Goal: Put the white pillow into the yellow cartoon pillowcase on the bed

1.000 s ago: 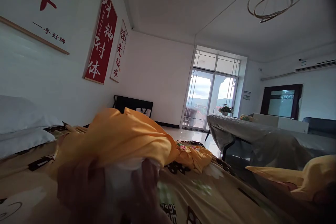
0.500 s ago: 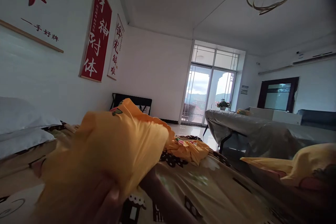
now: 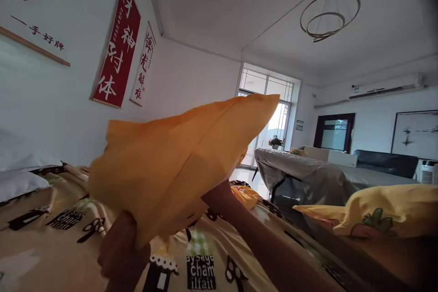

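A yellow cloth that looks like a pillowcase (image 3: 171, 159) is spread in the air in front of me, above the bed. Its lower left edge is bunched in my left hand (image 3: 123, 246), whose fingers are closed on it. My right hand (image 3: 219, 194) reaches up against the cloth's lower right side. The fabric covers its fingers, so their grip is hidden. Beneath lies a beige patterned bedsheet (image 3: 239, 251) with dark printed shapes and lettering. Behind my right wrist rests another crumpled yellow cloth (image 3: 246, 196).
White pillows (image 3: 23, 185) lie at the left by the wall. On the right is a yellow pillow-like item (image 3: 386, 210) with a printed fruit or vegetable. Farther back stands a table under a grey plastic cover (image 3: 308, 171), near a potted plant (image 3: 274, 142) and a dark sofa (image 3: 386, 163).
The yellow cloth has swung up and right and is spread wider, now covering much of the window door. My left hand shows more clearly at its edge. The view has shifted right.
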The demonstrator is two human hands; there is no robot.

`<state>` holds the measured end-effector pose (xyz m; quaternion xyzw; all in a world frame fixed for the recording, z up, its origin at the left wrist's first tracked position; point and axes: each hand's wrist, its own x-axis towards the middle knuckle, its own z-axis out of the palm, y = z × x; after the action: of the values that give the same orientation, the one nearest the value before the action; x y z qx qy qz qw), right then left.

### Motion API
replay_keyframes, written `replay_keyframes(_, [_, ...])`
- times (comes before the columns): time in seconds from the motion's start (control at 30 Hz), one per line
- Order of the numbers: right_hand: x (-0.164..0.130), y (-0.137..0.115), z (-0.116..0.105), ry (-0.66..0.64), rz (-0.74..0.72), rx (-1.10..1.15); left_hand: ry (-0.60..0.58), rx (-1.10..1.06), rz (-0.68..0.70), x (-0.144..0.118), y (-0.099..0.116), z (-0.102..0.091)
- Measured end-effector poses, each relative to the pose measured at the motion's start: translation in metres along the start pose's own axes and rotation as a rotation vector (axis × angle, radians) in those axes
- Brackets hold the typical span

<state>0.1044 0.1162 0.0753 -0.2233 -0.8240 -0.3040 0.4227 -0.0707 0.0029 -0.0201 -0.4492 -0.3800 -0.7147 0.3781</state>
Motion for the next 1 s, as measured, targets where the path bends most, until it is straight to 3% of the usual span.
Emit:
replay_keyframes(0.1, [0.0, 0.005, -0.016, -0.101, -0.165, -0.069, 0.091, 0.103, 0.092, 0.003, -0.011, 0.016])
replay_keyframes(0.17, [-0.014, 0.009, -0.014, -0.168, -0.197, -0.113, 0.069, 0.096, 0.043, -0.008, -0.021, 0.027])
replay_keyframes(0.27, [-0.057, 0.013, 0.002, -0.25, -0.105, -0.181, -0.036, 0.074, -0.101, -0.039, -0.032, 0.048])
replay_keyframes(0.4, [-0.123, 0.017, 0.02, -0.355, 0.003, -0.174, -0.156, 0.05, -0.036, -0.075, -0.036, 0.069])
replay_keyframes(0.5, [-0.158, 0.033, 0.021, -0.325, 0.125, -0.176, -0.205, 0.054, 0.014, -0.085, -0.038, 0.072])
replay_keyframes(0.63, [-0.195, 0.079, 0.019, -0.277, 0.234, -0.263, -0.234, 0.055, 0.057, -0.083, -0.037, 0.067])
replay_keyframes(0.77, [-0.223, 0.114, 0.013, -0.37, 0.279, -0.428, -0.262, -0.006, 0.26, -0.07, -0.021, 0.064])
replay_keyframes(0.87, [-0.229, 0.112, 0.002, -0.524, 0.329, -0.594, -0.46, 0.033, 0.341, -0.054, 0.0, 0.06])
replay_keyframes(1.0, [-0.238, 0.096, -0.016, -0.658, 0.363, -0.615, -0.884, 0.114, 0.304, -0.03, 0.026, 0.047])
